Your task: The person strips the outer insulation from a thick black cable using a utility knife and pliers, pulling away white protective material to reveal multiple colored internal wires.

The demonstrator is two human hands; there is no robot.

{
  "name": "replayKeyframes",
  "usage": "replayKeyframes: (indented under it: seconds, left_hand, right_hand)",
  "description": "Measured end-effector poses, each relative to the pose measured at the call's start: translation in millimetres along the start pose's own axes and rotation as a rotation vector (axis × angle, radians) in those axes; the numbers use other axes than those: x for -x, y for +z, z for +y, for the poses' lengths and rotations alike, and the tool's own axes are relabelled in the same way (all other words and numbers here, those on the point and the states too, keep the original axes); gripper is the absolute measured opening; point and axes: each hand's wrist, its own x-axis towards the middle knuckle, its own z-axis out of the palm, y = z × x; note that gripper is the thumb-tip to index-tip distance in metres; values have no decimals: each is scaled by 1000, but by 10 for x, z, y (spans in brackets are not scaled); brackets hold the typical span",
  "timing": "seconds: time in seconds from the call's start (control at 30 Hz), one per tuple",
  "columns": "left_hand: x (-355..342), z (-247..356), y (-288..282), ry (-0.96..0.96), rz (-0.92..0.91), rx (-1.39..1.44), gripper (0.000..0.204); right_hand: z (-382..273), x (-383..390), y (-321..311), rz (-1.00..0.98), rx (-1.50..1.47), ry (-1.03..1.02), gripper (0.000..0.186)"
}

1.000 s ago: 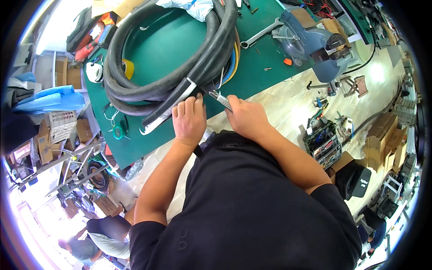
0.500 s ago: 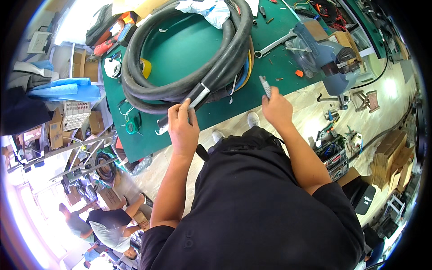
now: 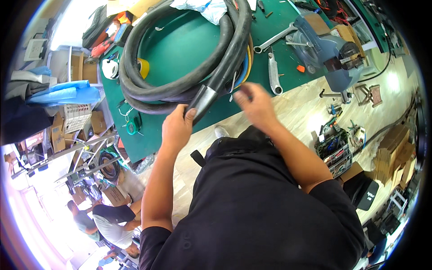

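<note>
A thick black cable (image 3: 235, 58) lies coiled on the green table, with one end reaching toward me past the table's near edge. Around that end my left hand (image 3: 177, 128) is closed, thumb on top, just below a shiny pale stretch on the black surface. My right hand (image 3: 257, 107) hovers to the right of the cable end, a little blurred, holding nothing, its fingers loosely bent and apart. A grey utility knife (image 3: 274, 74) rests on the table beyond the right hand, near the table edge.
A combination wrench (image 3: 275, 38) and a blue-grey bench vise (image 3: 326, 49) occupy the table's right side. Yellow tape (image 3: 144, 68) sits inside the coil, a green tape measure (image 3: 133, 126) at left. A tool crate (image 3: 335, 150) stands on the floor; people (image 3: 110, 222) are behind left.
The utility knife has left my right hand and lies on the table. That hand has moved left toward the cable; my left hand has shifted slightly left, gripping the cable end.
</note>
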Motion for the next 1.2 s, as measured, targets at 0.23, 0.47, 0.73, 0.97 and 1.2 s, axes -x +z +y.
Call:
replayKeyframes:
  seconds: [0.23, 0.47, 0.73, 0.97, 1.2]
  left_hand:
    - [-26, 437, 75, -86, -331, 281, 47]
    - [-159, 225, 433, -601, -664, 1046, 65]
    - [-99, 203, 527, 108, -150, 496, 35]
    - [-240, 417, 196, 672, 60, 6, 21]
    - [-302, 284, 152, 627, 81, -122, 21]
  right_hand:
    - [-271, 206, 346, -68, -973, 468, 36]
    - [-56, 400, 283, 57, -1387, 574, 31]
    - [12, 395, 431, 232, -1170, 513, 27]
    - [-44, 388, 399, 183, -802, 464, 24]
    - [-252, 367, 295, 69, -889, 329, 24]
